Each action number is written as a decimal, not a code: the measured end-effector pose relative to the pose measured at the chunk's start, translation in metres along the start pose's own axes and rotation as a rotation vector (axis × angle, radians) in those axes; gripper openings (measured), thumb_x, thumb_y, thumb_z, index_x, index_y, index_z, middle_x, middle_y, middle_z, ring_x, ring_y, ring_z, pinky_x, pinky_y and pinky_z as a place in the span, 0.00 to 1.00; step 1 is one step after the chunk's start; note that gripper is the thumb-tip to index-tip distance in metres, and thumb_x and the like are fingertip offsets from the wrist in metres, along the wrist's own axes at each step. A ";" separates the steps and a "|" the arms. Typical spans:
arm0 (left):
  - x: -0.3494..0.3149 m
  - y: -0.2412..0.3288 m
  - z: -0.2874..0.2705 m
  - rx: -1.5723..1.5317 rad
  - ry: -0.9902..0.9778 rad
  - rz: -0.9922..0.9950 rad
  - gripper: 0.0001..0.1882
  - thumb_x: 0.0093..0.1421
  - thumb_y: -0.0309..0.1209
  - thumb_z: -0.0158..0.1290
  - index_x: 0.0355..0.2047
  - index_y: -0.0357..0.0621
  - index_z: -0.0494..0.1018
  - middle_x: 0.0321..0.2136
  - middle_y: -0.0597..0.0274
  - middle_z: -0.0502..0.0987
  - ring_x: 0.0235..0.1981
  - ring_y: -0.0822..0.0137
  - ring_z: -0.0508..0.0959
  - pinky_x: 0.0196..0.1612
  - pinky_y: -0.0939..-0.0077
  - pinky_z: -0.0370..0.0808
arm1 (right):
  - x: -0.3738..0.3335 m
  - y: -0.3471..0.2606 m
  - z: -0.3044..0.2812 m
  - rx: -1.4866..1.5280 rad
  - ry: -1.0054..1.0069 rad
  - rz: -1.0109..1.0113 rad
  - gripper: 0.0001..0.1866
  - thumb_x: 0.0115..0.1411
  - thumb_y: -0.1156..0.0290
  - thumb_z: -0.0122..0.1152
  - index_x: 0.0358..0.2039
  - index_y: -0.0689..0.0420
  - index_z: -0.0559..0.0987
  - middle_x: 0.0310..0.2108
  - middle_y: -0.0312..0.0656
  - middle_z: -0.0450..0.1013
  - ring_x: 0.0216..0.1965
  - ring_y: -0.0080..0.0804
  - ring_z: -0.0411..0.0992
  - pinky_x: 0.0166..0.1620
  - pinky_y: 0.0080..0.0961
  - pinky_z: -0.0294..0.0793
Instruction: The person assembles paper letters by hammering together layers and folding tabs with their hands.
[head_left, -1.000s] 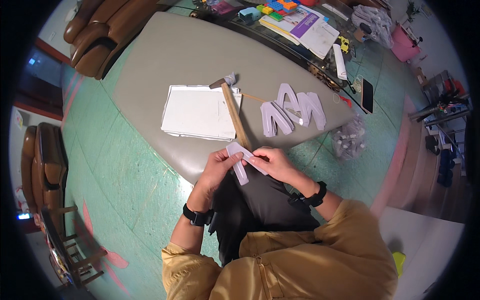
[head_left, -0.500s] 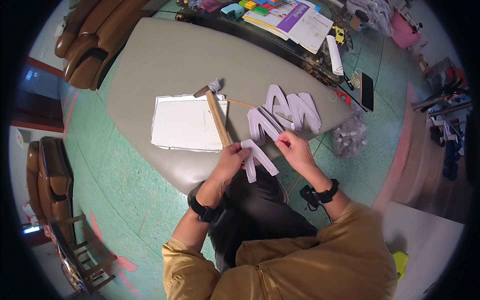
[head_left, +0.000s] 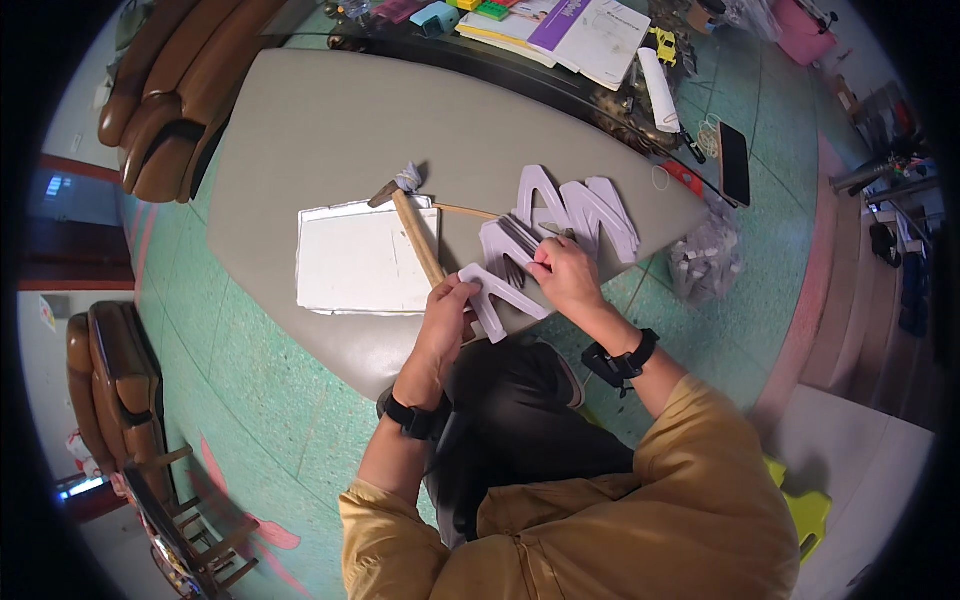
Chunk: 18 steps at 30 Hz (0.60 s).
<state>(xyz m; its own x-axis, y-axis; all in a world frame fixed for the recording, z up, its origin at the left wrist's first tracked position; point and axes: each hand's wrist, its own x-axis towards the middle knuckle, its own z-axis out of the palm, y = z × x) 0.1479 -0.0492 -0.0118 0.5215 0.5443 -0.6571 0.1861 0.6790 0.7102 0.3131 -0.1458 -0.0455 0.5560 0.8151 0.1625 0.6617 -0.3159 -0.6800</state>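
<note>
My left hand (head_left: 447,315) grips a flat lavender V-shaped piece (head_left: 515,296) near its pointed end, its two legs spread toward my right. Fingers pinched, my right hand (head_left: 570,278) is at the lower end of another lavender piece (head_left: 497,243); what lies between the fingertips is hidden. More pieces of the same kind overlap in a pile (head_left: 608,215) beyond that hand. Just past my left hand lies a hammer (head_left: 420,243) with a wooden handle, resting partly over a white rectangular board (head_left: 350,268).
A thin wooden stick (head_left: 465,211) lies between hammer and pile. All this rests on a grey padded bench (head_left: 330,120). A dark table beyond holds papers (head_left: 600,45) and toy blocks. At right are a phone (head_left: 734,165) and a clear plastic bag (head_left: 708,260).
My right hand has moved up and left, closer to the lavender pieces. My left hand has shifted slightly left with its V-shaped piece, which has turned a little. The whole view has shifted slightly.
</note>
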 end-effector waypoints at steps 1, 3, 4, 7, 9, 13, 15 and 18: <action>-0.003 -0.001 -0.002 -0.031 -0.047 0.051 0.07 0.55 0.26 0.45 0.34 0.40 0.69 0.29 0.62 0.74 0.32 0.67 0.75 0.34 0.73 0.73 | 0.000 -0.001 -0.004 0.000 0.002 0.001 0.10 0.46 0.72 0.64 0.24 0.60 0.71 0.24 0.44 0.69 0.28 0.43 0.70 0.31 0.35 0.69; -0.009 -0.002 -0.001 -0.064 -0.096 0.101 0.08 0.55 0.25 0.45 0.35 0.39 0.70 0.31 0.62 0.75 0.33 0.68 0.75 0.36 0.74 0.72 | -0.003 -0.005 -0.017 0.243 -0.139 0.030 0.07 0.47 0.75 0.62 0.24 0.61 0.72 0.22 0.41 0.69 0.25 0.32 0.69 0.29 0.27 0.69; -0.013 -0.003 0.002 -0.095 -0.086 0.173 0.09 0.55 0.25 0.45 0.37 0.38 0.70 0.33 0.61 0.75 0.35 0.69 0.75 0.38 0.75 0.72 | -0.007 -0.008 -0.022 0.242 -0.139 0.031 0.07 0.47 0.75 0.62 0.24 0.61 0.72 0.22 0.41 0.69 0.25 0.32 0.69 0.29 0.27 0.69; -0.029 0.000 0.006 -0.162 -0.095 0.211 0.09 0.56 0.23 0.46 0.37 0.37 0.71 0.34 0.64 0.75 0.35 0.72 0.74 0.40 0.79 0.70 | -0.024 -0.015 -0.033 0.428 -0.310 0.162 0.04 0.48 0.79 0.60 0.25 0.62 0.74 0.21 0.37 0.69 0.23 0.22 0.67 0.28 0.20 0.68; -0.035 -0.004 -0.001 -0.197 -0.111 0.178 0.08 0.56 0.21 0.47 0.36 0.37 0.72 0.32 0.66 0.76 0.33 0.75 0.74 0.39 0.83 0.70 | -0.033 -0.019 -0.038 0.494 -0.405 0.158 0.04 0.48 0.80 0.59 0.26 0.62 0.73 0.21 0.34 0.69 0.23 0.17 0.67 0.28 0.18 0.68; -0.040 -0.015 -0.017 -0.080 -0.154 0.234 0.07 0.58 0.21 0.47 0.37 0.37 0.72 0.32 0.66 0.76 0.34 0.76 0.74 0.41 0.81 0.70 | -0.042 -0.026 -0.042 0.569 -0.505 0.138 0.05 0.49 0.78 0.61 0.26 0.63 0.73 0.21 0.34 0.69 0.23 0.17 0.67 0.28 0.18 0.68; -0.041 -0.016 -0.019 -0.046 -0.152 0.254 0.07 0.58 0.21 0.47 0.37 0.37 0.72 0.31 0.66 0.76 0.34 0.76 0.74 0.42 0.81 0.70 | -0.042 -0.026 -0.040 0.589 -0.513 0.129 0.06 0.50 0.77 0.61 0.26 0.63 0.73 0.21 0.34 0.70 0.23 0.17 0.67 0.28 0.18 0.68; -0.045 -0.014 -0.012 -0.068 -0.110 0.259 0.07 0.57 0.20 0.48 0.36 0.37 0.72 0.31 0.66 0.75 0.34 0.76 0.73 0.41 0.82 0.70 | -0.039 -0.023 -0.037 0.556 -0.430 0.163 0.07 0.51 0.73 0.62 0.27 0.61 0.74 0.20 0.35 0.71 0.23 0.18 0.67 0.28 0.18 0.69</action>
<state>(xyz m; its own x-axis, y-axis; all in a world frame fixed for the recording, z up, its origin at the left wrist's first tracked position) 0.1116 -0.0776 0.0051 0.6321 0.6496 -0.4224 -0.0192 0.5581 0.8296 0.2946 -0.1882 -0.0101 0.3027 0.9339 -0.1903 0.1693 -0.2491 -0.9536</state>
